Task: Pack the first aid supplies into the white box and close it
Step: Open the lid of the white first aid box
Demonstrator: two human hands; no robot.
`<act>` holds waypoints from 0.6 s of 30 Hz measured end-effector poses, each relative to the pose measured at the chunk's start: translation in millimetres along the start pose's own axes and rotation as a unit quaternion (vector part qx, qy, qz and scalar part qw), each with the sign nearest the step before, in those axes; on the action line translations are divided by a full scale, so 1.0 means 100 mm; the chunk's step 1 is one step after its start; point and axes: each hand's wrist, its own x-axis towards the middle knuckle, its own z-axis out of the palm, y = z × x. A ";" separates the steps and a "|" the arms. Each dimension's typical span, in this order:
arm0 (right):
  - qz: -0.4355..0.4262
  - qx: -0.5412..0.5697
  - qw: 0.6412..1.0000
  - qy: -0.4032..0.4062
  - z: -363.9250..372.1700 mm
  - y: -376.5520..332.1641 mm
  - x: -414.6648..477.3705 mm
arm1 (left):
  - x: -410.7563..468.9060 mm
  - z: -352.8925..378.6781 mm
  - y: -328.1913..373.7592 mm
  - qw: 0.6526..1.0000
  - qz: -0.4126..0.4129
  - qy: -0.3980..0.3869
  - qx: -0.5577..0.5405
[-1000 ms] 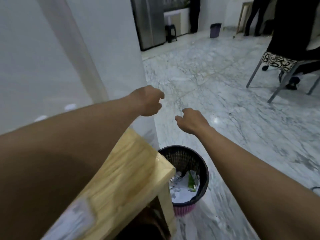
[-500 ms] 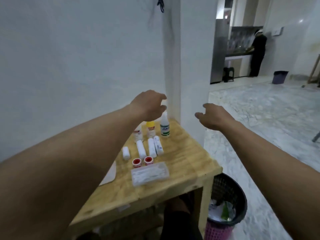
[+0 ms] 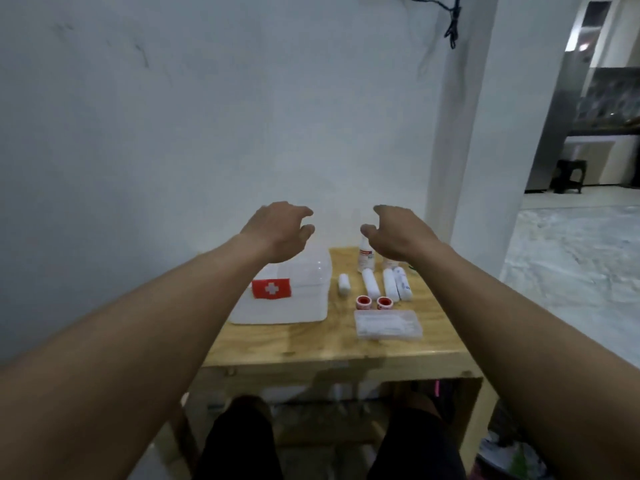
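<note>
Inventory, left to right, head view.

Left hand (image 3: pixel 280 232): raised above the table, fingers loosely curled and apart, holding nothing. It hangs over the far edge of the white box, not touching it as far as can be seen.

White box (image 3: pixel 282 299): on the left half of the wooden table (image 3: pixel 311 344), lid shut, red label with white cross (image 3: pixel 271 288) facing the viewer. Its long axis runs left to right across the table. A clear domed part shows at the far right corner; whether this is a handle or a latch cannot be told.

Supplies, all outside the box and to its right: one short gauze roll (image 3: pixel 344 285); three longer bandage rolls (image 3: pixel 371 285) lying side by side, long axes pointing away from the viewer; two red tape spools (image 3: pixel 364 302) just in front of them; a flat clear case (image 3: pixel 388 324) nearest the table's front edge; a white bottle (image 3: pixel 365 258) standing upright at the back, with other bottles partly hidden behind the right hand.

Right hand (image 3: pixel 398 235): raised, fingers parted and slack, empty, above the bottles.

Judgement: packing not begun. The box lies below and just forward of the left hand, the nearer one for lifting the lid; the supplies fall under the right.
</note>
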 end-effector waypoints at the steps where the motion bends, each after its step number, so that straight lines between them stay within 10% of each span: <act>1: -0.013 0.002 1.000 -0.006 0.04 -0.10 -0.02 | -0.07 0.00 -0.06 1.000 -0.008 0.000 -0.003; 18: -0.153 0.006 0.983 -0.099 0.66 -0.84 -0.28 | -0.92 0.70 -0.64 0.988 -0.077 0.087 -0.099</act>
